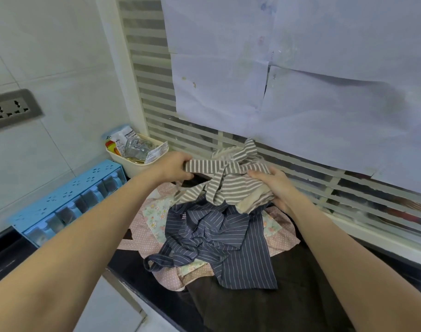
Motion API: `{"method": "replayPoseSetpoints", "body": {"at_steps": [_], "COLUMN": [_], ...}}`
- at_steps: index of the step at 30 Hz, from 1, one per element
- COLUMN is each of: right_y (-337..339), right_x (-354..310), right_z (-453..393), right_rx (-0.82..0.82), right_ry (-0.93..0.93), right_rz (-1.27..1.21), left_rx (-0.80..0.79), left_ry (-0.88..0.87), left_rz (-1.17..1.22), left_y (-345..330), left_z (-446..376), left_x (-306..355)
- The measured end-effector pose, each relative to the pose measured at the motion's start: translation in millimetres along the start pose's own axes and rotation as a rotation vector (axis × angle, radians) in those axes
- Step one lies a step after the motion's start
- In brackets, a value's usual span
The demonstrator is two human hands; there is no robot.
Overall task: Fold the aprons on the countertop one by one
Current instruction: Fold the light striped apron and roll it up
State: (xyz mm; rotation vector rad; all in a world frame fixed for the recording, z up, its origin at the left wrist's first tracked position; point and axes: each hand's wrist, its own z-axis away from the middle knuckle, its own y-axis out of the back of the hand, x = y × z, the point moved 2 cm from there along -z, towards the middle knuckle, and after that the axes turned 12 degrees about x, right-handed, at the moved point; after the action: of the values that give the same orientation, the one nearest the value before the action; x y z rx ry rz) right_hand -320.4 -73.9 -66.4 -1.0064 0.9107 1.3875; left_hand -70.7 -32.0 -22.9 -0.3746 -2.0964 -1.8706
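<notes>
Striped apron [231, 185] bunched between my hands, left hand [173, 167] pinching its strap, right hand [276, 188] gripping the cloth; I should shake it flat before folding.

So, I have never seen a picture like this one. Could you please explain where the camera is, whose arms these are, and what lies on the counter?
There is no machine here. The one picture comes from a wide-angle camera worn on a person's head, looking forward and down, so the two bare arms belong to that person.

The left hand grips a strap of a brown-and-white striped apron, and the right hand holds the bunched body of the same apron, raised above the pile.

Below it, on the dark countertop, lie a navy pinstriped apron, on top of a pink dotted apron with floral patches, and a dark brown cloth nearer the camera.

At the left stand a blue spice rack and a cream basket of packets. Paper sheets cover the window.
</notes>
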Motion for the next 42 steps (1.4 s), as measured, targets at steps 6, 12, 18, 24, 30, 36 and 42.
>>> {"method": "replayPoseSetpoints", "body": {"at_steps": [6, 12, 18, 24, 30, 36, 42], "right_y": [5.2, 15.5, 1.3, -11.5, -12.2, -15.5, -12.9], "right_x": [8.8, 8.1, -8.8, -16.3, -7.7, 2.9, -13.3], "right_z": [-1.1, -2.4, 9.8, 25.0, 28.5, 22.8, 16.8], "right_rx": [0.228, 0.388, 0.33, 0.205, 0.253, 0.451, 0.637], "right_ry": [0.019, 0.12, 0.403, 0.562, 0.471, 0.424, 0.344], "right_rz": [-0.194, -0.078, 0.36, 0.565, 0.422, 0.349, 0.228], "left_rx": [0.075, 0.42, 0.189, 0.303, 0.227, 0.337, -0.291], "left_ry": [-0.021, 0.059, 0.076, 0.255, 0.719, 0.844, 0.639], "left_rz": [0.116, 0.389, 0.596, 0.504, 1.115, 0.88, 1.186], "left_y": [-25.1, -30.4, -42.6, -44.1, -59.6, -63.7, -55.8], "left_z": [1.6, 10.6, 1.9, -8.3, 7.2, 13.8, 27.2], "left_x": [10.5, 25.0, 75.9, 60.9, 36.5, 8.6, 50.3]}}
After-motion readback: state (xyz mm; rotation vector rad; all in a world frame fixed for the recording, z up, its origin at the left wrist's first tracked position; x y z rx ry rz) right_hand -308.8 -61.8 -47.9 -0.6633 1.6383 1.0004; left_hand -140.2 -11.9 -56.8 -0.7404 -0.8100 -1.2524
